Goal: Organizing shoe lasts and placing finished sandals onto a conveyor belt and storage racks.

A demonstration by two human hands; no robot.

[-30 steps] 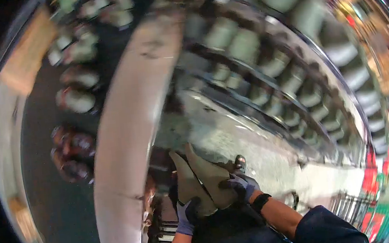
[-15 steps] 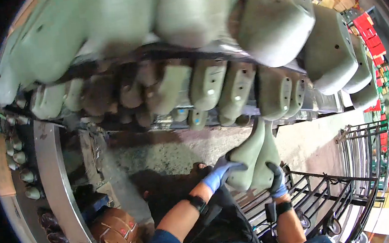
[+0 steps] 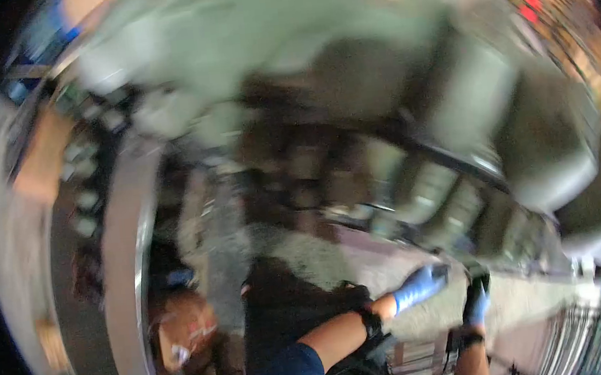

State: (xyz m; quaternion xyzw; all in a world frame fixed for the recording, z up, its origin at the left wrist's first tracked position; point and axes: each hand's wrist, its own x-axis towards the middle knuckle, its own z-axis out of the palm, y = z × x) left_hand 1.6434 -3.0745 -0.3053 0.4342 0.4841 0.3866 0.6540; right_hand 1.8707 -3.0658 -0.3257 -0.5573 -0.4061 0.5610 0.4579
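Observation:
The view is smeared by motion. My left hand (image 3: pixel 423 286), in a blue glove with dark fingertips, reaches to the right below the lower rack row, its fingers stretched out and nothing seen in it. My right hand (image 3: pixel 476 301), gloved alike, points up toward the rack. At its fingertips is a small grey-green end (image 3: pixel 476 269) that looks like part of a shoe last; whether the fingers grip it is too blurred to tell. Just above the hands hang grey-green shoe lasts (image 3: pixel 428 193) in the lower row. Larger-looking lasts (image 3: pixel 542 142) fill the row above.
To the left runs a metal-edged bench or conveyor (image 3: pixel 128 262) with small dark and grey items beside it. A brown carton (image 3: pixel 184 329) lies low beside it. Black metal cart bars (image 3: pixel 415 364) stand below my hands. Red and green stacks show at the far right rim.
My view has swung left, so the rack and both hands sit farther right. Two lasts were between my hands; now my left hand is apart from them, and both hands have moved up to the rack.

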